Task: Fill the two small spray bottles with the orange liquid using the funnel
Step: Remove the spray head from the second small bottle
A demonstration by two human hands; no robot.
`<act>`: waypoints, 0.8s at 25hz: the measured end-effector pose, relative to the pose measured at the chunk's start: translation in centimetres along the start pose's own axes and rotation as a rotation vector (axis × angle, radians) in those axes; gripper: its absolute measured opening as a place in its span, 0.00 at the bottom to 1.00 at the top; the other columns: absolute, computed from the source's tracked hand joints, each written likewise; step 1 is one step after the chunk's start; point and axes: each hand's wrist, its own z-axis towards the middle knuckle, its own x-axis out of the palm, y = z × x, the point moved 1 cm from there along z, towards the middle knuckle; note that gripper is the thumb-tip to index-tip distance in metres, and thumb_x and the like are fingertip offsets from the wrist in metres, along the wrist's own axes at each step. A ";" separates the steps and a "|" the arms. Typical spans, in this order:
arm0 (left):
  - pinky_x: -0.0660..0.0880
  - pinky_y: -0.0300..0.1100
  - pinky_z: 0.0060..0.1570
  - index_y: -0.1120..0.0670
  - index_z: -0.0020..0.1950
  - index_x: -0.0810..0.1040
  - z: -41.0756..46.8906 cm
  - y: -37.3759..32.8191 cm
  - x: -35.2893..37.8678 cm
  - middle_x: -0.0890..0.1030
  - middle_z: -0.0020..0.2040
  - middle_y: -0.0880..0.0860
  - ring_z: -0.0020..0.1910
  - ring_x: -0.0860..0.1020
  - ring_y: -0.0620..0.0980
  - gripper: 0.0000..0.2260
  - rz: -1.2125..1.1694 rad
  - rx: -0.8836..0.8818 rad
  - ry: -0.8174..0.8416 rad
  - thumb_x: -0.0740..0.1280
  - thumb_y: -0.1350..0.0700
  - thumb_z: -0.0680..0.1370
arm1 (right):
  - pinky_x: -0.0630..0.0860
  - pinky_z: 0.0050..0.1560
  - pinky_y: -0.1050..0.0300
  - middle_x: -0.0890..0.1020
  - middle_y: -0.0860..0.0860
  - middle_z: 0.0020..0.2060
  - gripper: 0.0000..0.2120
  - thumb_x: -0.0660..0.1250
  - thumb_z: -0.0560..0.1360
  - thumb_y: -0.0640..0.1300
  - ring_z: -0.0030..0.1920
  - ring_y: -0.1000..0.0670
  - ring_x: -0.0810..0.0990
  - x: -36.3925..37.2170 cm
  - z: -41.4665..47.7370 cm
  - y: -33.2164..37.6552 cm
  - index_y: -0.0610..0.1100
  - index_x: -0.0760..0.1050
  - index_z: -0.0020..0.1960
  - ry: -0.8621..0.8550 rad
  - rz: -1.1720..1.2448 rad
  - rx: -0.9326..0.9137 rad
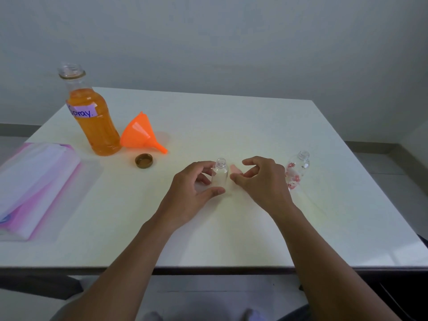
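Note:
A small clear spray bottle point(219, 173) with no cap stands upright at the table's middle. My left hand point(192, 193) curls around it, thumb and fingers touching its sides. My right hand point(259, 179) hovers just right of it, fingers bent and apart, holding nothing. A second small bottle point(297, 169) with red flower prints stands uncapped behind my right hand. The big open bottle of orange liquid point(92, 117), labelled "Spray", stands at the back left. The orange funnel point(140, 135) lies on its side next to it.
A brown bottle cap point(143, 161) lies upside down in front of the funnel. A pink and white plastic pack point(32, 181) lies at the left edge of the white table point(231, 228). A grey wall rises behind the table.

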 end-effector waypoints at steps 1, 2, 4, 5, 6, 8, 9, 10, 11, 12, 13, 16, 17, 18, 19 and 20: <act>0.73 0.28 0.48 0.49 0.62 0.77 0.0 0.0 0.0 0.81 0.52 0.44 0.47 0.79 0.43 0.23 0.003 0.005 -0.008 0.79 0.52 0.70 | 0.70 0.30 0.70 0.84 0.55 0.37 0.21 0.77 0.72 0.53 0.37 0.63 0.81 0.1 -0.1 -0.1 0.47 0.81 0.61 -0.006 -0.006 -0.006; 0.73 0.28 0.48 0.49 0.61 0.77 0.0 0.0 0.0 0.81 0.51 0.44 0.46 0.80 0.44 0.22 0.006 0.008 -0.013 0.79 0.53 0.70 | 0.69 0.29 0.72 0.84 0.55 0.37 0.19 0.77 0.72 0.53 0.37 0.62 0.81 0.1 -0.2 -0.1 0.47 0.82 0.59 -0.011 -0.013 -0.012; 0.73 0.27 0.47 0.50 0.60 0.78 0.0 0.0 0.0 0.81 0.50 0.44 0.46 0.80 0.44 0.21 0.016 0.014 -0.019 0.78 0.53 0.70 | 0.71 0.28 0.73 0.84 0.55 0.36 0.17 0.76 0.72 0.52 0.37 0.61 0.82 0.2 -0.3 -0.1 0.46 0.83 0.57 -0.023 -0.011 -0.020; 0.72 0.27 0.47 0.50 0.60 0.78 0.0 0.0 0.0 0.81 0.50 0.44 0.46 0.80 0.44 0.20 0.020 0.015 -0.021 0.78 0.53 0.70 | 0.72 0.28 0.73 0.84 0.55 0.36 0.16 0.76 0.72 0.52 0.37 0.61 0.82 0.3 -0.3 -0.1 0.45 0.83 0.56 -0.031 -0.006 -0.020; 0.72 0.26 0.47 0.50 0.59 0.78 0.0 0.0 0.0 0.81 0.50 0.44 0.46 0.80 0.44 0.20 0.024 0.014 -0.022 0.78 0.53 0.70 | 0.73 0.29 0.74 0.84 0.56 0.36 0.16 0.76 0.72 0.52 0.37 0.60 0.82 0.3 -0.3 -0.1 0.45 0.84 0.56 -0.036 -0.002 -0.020; 0.71 0.25 0.46 0.50 0.58 0.79 0.0 0.0 0.0 0.81 0.50 0.44 0.46 0.80 0.44 0.19 0.030 0.013 -0.022 0.78 0.53 0.70 | 0.73 0.30 0.73 0.83 0.56 0.37 0.15 0.76 0.72 0.52 0.38 0.59 0.82 0.3 -0.4 -0.1 0.45 0.84 0.55 -0.042 -0.008 -0.020; 0.71 0.26 0.46 0.50 0.58 0.79 0.0 0.0 0.0 0.81 0.50 0.44 0.46 0.80 0.44 0.18 0.031 0.015 -0.022 0.78 0.52 0.70 | 0.73 0.29 0.72 0.83 0.55 0.37 0.15 0.76 0.72 0.52 0.38 0.59 0.82 0.2 -0.4 0.0 0.45 0.84 0.56 -0.041 -0.015 -0.023; 0.71 0.26 0.47 0.49 0.58 0.79 0.0 0.0 0.0 0.81 0.50 0.44 0.46 0.80 0.44 0.18 0.030 0.017 -0.021 0.78 0.52 0.70 | 0.72 0.30 0.72 0.83 0.55 0.37 0.15 0.76 0.73 0.52 0.39 0.58 0.83 0.2 -0.5 0.0 0.45 0.83 0.56 -0.037 -0.022 -0.028; 0.71 0.26 0.47 0.49 0.58 0.79 -0.1 0.0 0.0 0.81 0.50 0.44 0.46 0.79 0.43 0.18 0.031 0.018 -0.020 0.78 0.52 0.70 | 0.74 0.32 0.70 0.83 0.55 0.37 0.16 0.76 0.73 0.52 0.39 0.57 0.83 0.1 -0.6 0.1 0.45 0.83 0.56 -0.035 -0.026 -0.034; 0.71 0.25 0.47 0.49 0.58 0.79 -0.1 0.0 0.0 0.81 0.50 0.44 0.47 0.79 0.43 0.19 0.036 0.020 -0.019 0.78 0.52 0.70 | 0.76 0.34 0.67 0.83 0.54 0.37 0.16 0.76 0.73 0.54 0.39 0.56 0.83 0.0 -0.8 0.1 0.45 0.83 0.56 -0.033 -0.027 -0.042; 0.71 0.24 0.47 0.49 0.59 0.78 -0.2 0.0 0.0 0.80 0.50 0.44 0.47 0.79 0.42 0.19 0.042 0.020 -0.018 0.78 0.52 0.70 | 0.77 0.36 0.64 0.83 0.54 0.37 0.17 0.75 0.74 0.55 0.40 0.55 0.83 -0.1 -1.1 0.2 0.46 0.83 0.56 -0.034 -0.028 -0.050; 0.71 0.24 0.48 0.48 0.63 0.77 -0.4 0.0 -0.2 0.80 0.51 0.43 0.49 0.78 0.40 0.23 0.054 0.001 -0.008 0.78 0.53 0.70 | 0.81 0.42 0.58 0.83 0.53 0.40 0.19 0.74 0.75 0.57 0.41 0.53 0.83 -0.5 -1.9 0.1 0.45 0.82 0.57 -0.049 -0.064 -0.089; 0.71 0.24 0.49 0.48 0.64 0.76 -0.6 0.0 -0.3 0.80 0.52 0.43 0.49 0.78 0.40 0.24 0.060 -0.007 -0.004 0.78 0.54 0.70 | 0.81 0.44 0.57 0.82 0.52 0.42 0.19 0.74 0.74 0.56 0.42 0.53 0.82 -0.7 -2.2 0.0 0.45 0.82 0.59 -0.040 -0.080 -0.098; 0.71 0.24 0.50 0.48 0.65 0.76 -0.8 0.0 -0.5 0.80 0.53 0.43 0.50 0.78 0.39 0.24 0.068 -0.011 -0.001 0.78 0.55 0.71 | 0.81 0.46 0.56 0.82 0.51 0.44 0.19 0.75 0.74 0.54 0.43 0.53 0.82 -0.8 -2.5 -0.1 0.45 0.81 0.60 -0.022 -0.098 -0.100; 0.71 0.26 0.51 0.48 0.66 0.76 -1.2 0.0 -0.7 0.80 0.53 0.43 0.51 0.78 0.39 0.25 0.080 -0.011 -0.001 0.78 0.56 0.71 | 0.81 0.48 0.56 0.82 0.51 0.46 0.19 0.76 0.74 0.52 0.44 0.53 0.81 -0.9 -3.0 -0.2 0.45 0.80 0.62 -0.007 -0.121 -0.101; 0.72 0.27 0.51 0.48 0.66 0.75 -1.6 0.0 -1.0 0.80 0.53 0.43 0.51 0.78 0.39 0.24 0.091 -0.008 -0.005 0.77 0.57 0.72 | 0.81 0.50 0.56 0.82 0.51 0.49 0.20 0.76 0.74 0.50 0.46 0.53 0.81 -1.0 -3.6 -0.3 0.46 0.79 0.63 -0.011 -0.142 -0.111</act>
